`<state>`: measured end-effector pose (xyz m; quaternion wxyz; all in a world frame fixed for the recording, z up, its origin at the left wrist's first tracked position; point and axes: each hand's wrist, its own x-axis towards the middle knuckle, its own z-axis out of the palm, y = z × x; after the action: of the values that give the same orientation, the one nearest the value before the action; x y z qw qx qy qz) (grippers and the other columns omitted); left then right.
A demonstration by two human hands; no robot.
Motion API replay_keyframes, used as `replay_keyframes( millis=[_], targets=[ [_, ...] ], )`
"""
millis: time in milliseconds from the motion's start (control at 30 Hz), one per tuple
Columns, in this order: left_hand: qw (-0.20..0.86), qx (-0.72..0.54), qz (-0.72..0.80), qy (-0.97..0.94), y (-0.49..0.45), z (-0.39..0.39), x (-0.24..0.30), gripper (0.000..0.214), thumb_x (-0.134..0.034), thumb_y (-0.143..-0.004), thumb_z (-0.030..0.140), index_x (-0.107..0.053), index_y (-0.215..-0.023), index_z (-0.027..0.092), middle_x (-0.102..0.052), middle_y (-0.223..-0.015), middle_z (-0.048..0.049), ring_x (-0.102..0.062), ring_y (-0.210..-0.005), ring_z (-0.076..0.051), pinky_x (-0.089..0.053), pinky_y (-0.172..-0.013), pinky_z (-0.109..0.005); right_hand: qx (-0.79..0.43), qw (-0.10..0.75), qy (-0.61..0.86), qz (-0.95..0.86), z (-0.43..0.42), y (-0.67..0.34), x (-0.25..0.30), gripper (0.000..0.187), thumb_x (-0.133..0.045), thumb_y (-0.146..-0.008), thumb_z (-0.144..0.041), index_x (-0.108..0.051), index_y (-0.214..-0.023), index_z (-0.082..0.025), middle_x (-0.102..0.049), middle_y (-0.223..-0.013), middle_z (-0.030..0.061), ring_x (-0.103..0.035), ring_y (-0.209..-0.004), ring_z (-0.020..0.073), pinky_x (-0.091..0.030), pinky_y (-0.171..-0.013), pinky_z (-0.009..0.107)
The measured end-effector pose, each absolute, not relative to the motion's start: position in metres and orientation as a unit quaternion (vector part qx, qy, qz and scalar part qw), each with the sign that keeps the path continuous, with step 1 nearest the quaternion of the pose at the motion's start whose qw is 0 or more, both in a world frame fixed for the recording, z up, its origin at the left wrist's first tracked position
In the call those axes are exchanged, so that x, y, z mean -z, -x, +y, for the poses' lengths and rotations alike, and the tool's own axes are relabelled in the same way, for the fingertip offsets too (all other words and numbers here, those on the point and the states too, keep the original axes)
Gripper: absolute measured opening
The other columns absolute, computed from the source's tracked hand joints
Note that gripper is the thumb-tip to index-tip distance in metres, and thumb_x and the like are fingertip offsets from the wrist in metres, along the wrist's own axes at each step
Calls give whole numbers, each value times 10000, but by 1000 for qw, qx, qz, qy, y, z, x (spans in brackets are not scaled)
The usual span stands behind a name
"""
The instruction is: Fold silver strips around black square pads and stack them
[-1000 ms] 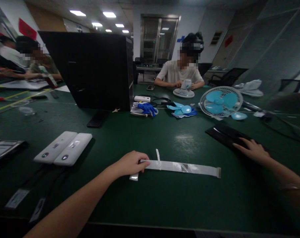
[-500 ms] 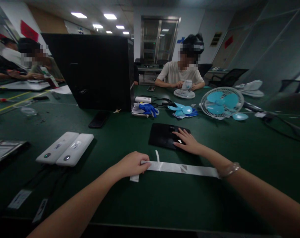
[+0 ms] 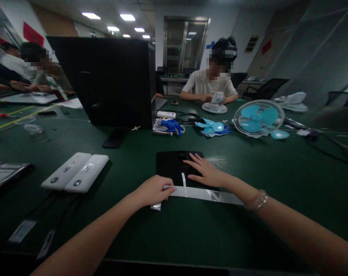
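My left hand is closed, thumb and fingers pinching the left end of a long, flat white strip. Fine lines run along the strip, and a thin white tab sticks up from it across the black panel. A short white end pokes out below the left hand. My right hand lies open, fingers spread, on a flat, dark black panel just beyond the strip. Part of the panel is covered by that hand. The right wrist, with a clear bracelet, covers the strip's right end.
Two white power banks lie to the left. Farther back are a phone, a black computer case, blue gloves, blue fan blades and a fan head. Across the table a person handles a white fan part.
My right hand has slid the black panel leftward and slightly nearer, up to the strip. My left hand keeps its pinch in the same place.
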<state>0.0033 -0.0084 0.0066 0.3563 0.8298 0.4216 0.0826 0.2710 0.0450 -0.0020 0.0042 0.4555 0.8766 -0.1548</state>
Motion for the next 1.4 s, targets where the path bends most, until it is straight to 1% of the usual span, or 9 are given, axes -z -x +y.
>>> replay_keyframes(
  millis=[133, 233, 333, 500, 633, 767, 967, 1167, 1400],
  targets=[
    [377, -87, 437, -812, -3, -8, -6, 312, -452, -921, 420, -660, -907, 189, -675, -722, -5, -604, -633, -139, -381, -585, -238, 135, -54, -442, 885, 33, -268, -11, 675, -358, -933, -591, -179, -1518, -306, -129, -1566, 52, -193, -1409, 275, -222, -1134, 501],
    [417, -94, 454, -782, -4, -7, -4, 327, -449, -916, 438, -657, -945, 187, -670, -734, -4, -584, -593, -129, -378, -556, -233, 145, -102, -429, 886, 14, -262, -24, 607, -417, -929, -550, -314, -1466, -286, -361, -1476, 59, -414, -1289, 235, -373, -1055, 443],
    [449, -120, 469, -751, -4, -6, 0, 327, -460, -906, 444, -644, -963, 180, -658, -723, 0, -562, -560, -120, -380, -537, -228, 169, -103, -376, 905, 0, -257, -28, 587, -574, -851, -542, -454, -1355, -267, -525, -1314, 49, -530, -1133, 207, -463, -933, 374],
    [506, -142, 471, -708, -3, -2, 7, 354, -449, -907, 470, -609, -975, 162, -647, -728, -1, -532, -507, -96, -376, -490, -211, 101, -94, -332, 933, -5, -255, -19, 392, -540, -903, -305, -530, -1294, -277, -588, -1195, 38, -550, -1056, 197, -449, -877, 373],
    [523, -168, 457, -699, -1, 0, 7, 472, -346, -933, 550, -570, -1082, 162, -653, -740, -15, -529, -499, -103, -373, -461, -212, 48, -80, -331, 939, -3, -259, -15, 414, -455, -943, -291, -489, -1355, -309, -585, -1187, 48, -551, -1028, 211, -455, -838, 394],
    [437, -205, 479, -733, 3, 0, 1, 507, -279, -957, 549, -522, -1231, 199, -642, -736, -16, -572, -587, -138, -406, -521, -239, 17, -69, -345, 936, -2, -262, -13, 407, -413, -964, -313, -477, -1366, -314, -580, -1186, 49, -547, -1017, 216, -460, -818, 402],
    [235, -170, 523, -802, 5, -1, -6, 366, -331, -967, 460, -564, -1167, 261, -663, -877, -17, -618, -732, -166, -434, -623, -272, -64, -104, -357, 926, -3, -259, -12, 398, -388, -977, -283, -488, -1362, -267, -562, -1208, 83, -509, -1050, 228, -436, -832, 401],
    [178, -128, 569, -792, 3, -1, -6, 331, -264, -983, 408, -530, -1053, 224, -648, -808, -18, -612, -673, -162, -402, -556, -255, -87, -95, -371, 920, -4, -256, -8, 380, -420, -962, -244, -526, -1327, -240, -567, -1190, 89, -511, -1052, 225, -436, -835, 388],
    [163, -78, 560, -808, 3, 0, -4, 227, -411, -925, 398, -539, -1015, 234, -621, -722, 17, -591, -611, -145, -354, -509, -238, -43, -75, -384, 919, -4, -253, -5, 350, -415, -958, -250, -573, -1271, -259, -568, -1181, 74, -530, -1040, 218, -465, -831, 393]
  ],
)
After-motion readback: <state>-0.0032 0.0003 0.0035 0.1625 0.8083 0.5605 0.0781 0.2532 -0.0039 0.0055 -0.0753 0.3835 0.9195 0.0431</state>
